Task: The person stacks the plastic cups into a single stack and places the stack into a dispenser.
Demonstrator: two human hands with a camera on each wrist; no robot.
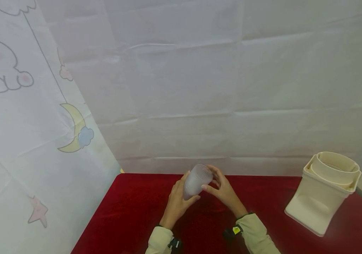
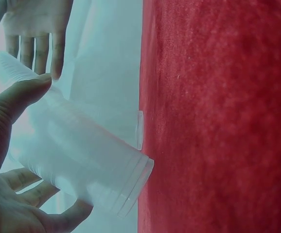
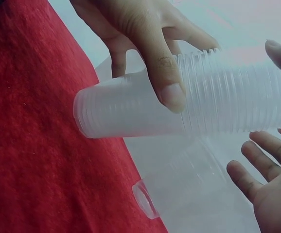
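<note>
A stack of clear plastic cups [image 1: 194,183] is held tilted above the red table, its ribbed rims [image 3: 237,92] towards the right hand. My left hand [image 1: 176,204] grips the stack's smoother base part, thumb [image 3: 172,94] on one side and fingers on the other. My right hand [image 1: 223,192] surrounds the rim end with fingers and thumb spread; in the right wrist view its fingers [image 3: 264,165] look fairly straight and mostly off the cups. Behind the stack, a single clear cup [image 3: 148,199] stands at the table's far side, hidden in the head view.
A cream plastic container [image 1: 320,194] with a round collar on top stands at the right of the red-covered table [image 1: 130,211]. A creased pale sheet [image 1: 181,88] hangs behind the table, and a cartoon-printed one [image 1: 25,123] hangs on the left.
</note>
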